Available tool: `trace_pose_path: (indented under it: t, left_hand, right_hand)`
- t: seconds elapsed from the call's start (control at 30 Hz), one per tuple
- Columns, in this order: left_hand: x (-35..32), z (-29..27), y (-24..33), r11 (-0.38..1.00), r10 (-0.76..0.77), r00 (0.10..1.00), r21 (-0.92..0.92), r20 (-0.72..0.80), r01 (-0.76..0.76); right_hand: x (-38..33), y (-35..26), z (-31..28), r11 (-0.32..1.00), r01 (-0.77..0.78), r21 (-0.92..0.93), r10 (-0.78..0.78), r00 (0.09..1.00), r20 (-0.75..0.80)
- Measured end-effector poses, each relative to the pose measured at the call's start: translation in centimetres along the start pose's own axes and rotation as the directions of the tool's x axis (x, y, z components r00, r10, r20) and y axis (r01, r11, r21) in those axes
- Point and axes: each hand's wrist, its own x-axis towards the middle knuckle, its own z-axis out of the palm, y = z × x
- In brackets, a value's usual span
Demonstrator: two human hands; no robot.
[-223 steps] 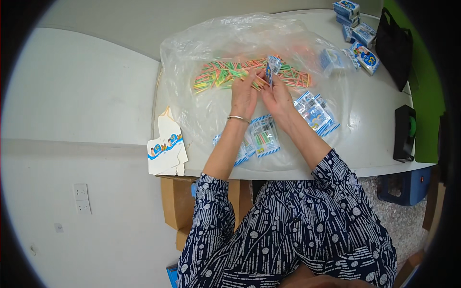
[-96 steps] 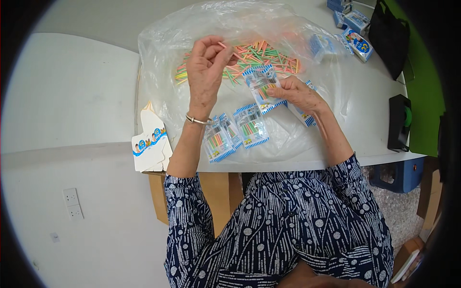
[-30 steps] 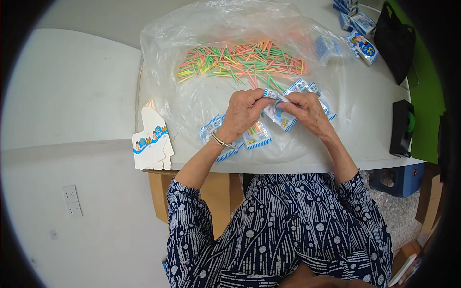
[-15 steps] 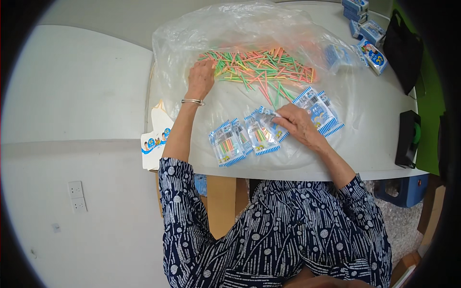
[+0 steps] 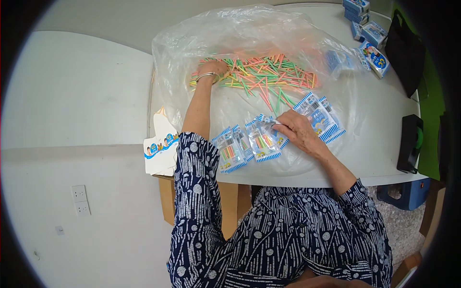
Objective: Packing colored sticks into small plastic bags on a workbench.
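Note:
A loose heap of thin pink, green and yellow sticks (image 5: 273, 69) lies on a large clear plastic sheet or bag (image 5: 173, 72). At the heap's left end, my left hand (image 5: 214, 70) reaches among the sticks, its fingers hidden from sight. My right hand (image 5: 298, 128) pinches the top edge of a clear, blue-striped packet (image 5: 264, 139), which has coloured sticks visible inside. More such packets (image 5: 228, 151) overlap to its left. Just beyond my right hand are other packets (image 5: 317, 115), printed in blue and white.
Flat printed card pieces (image 5: 161, 149) lie at the table's left edge. Small blue-and-white boxes (image 5: 373, 33) are stacked at the back right, near a black bag (image 5: 407, 57). A black tape dispenser (image 5: 409, 144) stands at the right edge. A cardboard box (image 5: 229, 201) is below the table.
My left hand has moved right and deeper into the sticks, so its fingers no longer show. My right hand stays nearly in place, holding the packet's edge.

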Motion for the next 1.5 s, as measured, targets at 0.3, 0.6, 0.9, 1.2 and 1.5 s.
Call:
trace_pose_path:
  t: [0.3, 0.6, 0.9, 1.2, 1.5]
  left_hand:
    - [0.0, 0.6, 2.1, 0.972, -0.145, 0.987, 0.196, 0.066, 0.13]
    - [2.1, 1.4, -3.7, 0.996, -0.062, 0.998, 0.061, 0.019, 0.06]
    - [-6.9, -5.8, -2.6, 0.899, 0.162, 0.955, -0.436, 0.247, -0.039]
    - [-12.2, -4.3, 2.0, 0.727, 0.513, 0.792, -0.659, 0.332, -0.194]
    - [-13.1, -1.8, 6.4, 0.325, 0.774, 0.474, -0.906, 0.42, 0.272]
  right_hand:
    - [0.1, 0.2, 0.1, 1.0, 0.015, 0.007, -0.015, 1.0, -0.004]
    - [0.3, 0.1, 0.4, 1.0, 0.016, 0.011, -0.016, 1.0, -0.004]
    - [0.2, -0.4, -1.7, 0.902, -0.283, 0.325, 0.307, 0.951, -0.024]
    - [4.4, -1.2, -4.5, 0.738, -0.197, 0.646, 0.395, 0.901, -0.177]
    - [9.9, 0.3, -2.4, 0.409, -0.065, 0.91, 0.396, 0.911, -0.113]
